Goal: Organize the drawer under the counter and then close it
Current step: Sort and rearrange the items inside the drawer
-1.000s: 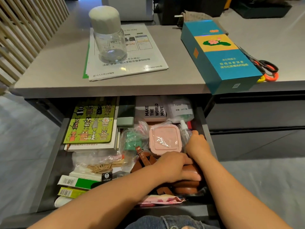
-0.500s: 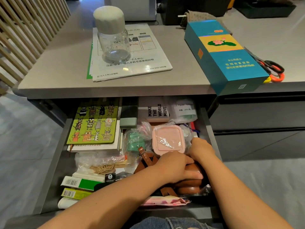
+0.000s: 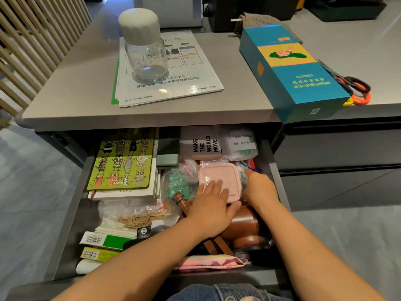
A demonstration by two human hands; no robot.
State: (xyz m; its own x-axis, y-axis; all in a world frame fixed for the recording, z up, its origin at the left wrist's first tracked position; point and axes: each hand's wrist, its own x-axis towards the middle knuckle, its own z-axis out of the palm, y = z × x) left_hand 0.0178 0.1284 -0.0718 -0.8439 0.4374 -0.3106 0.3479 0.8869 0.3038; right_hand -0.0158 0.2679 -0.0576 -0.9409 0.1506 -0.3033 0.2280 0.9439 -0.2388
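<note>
- The drawer (image 3: 67, 224) is sitting pulled wide open under the worktop (image 3: 76, 94), filling the lower middle of the frame and packed with stuff.
- The left hand (image 3: 211, 205) is lying released on the pink square container (image 3: 223, 177) in the right half of the drawer. Its fingers are resting flat on the lid and its thumb is sticking out along the near edge.
- The right hand (image 3: 260, 187) is pressing in at the container's right side. Its fingers are tucked down out of sight, so I can't tell if it's grasping anything.
- A brown leather case (image 3: 245, 227) is lying just below both hands, partly under the left palm.
- A green cat notebook (image 3: 123, 164) is sitting on a stack of books in the drawer's left back part.
- Up on the worktop, a glass jar (image 3: 144, 44) is standing on some papers (image 3: 173, 88) at upper centre.
- A teal box (image 3: 293, 72) is hanging slightly over the front edge at upper right, with scissors (image 3: 347, 81) lying just beside it.
</note>
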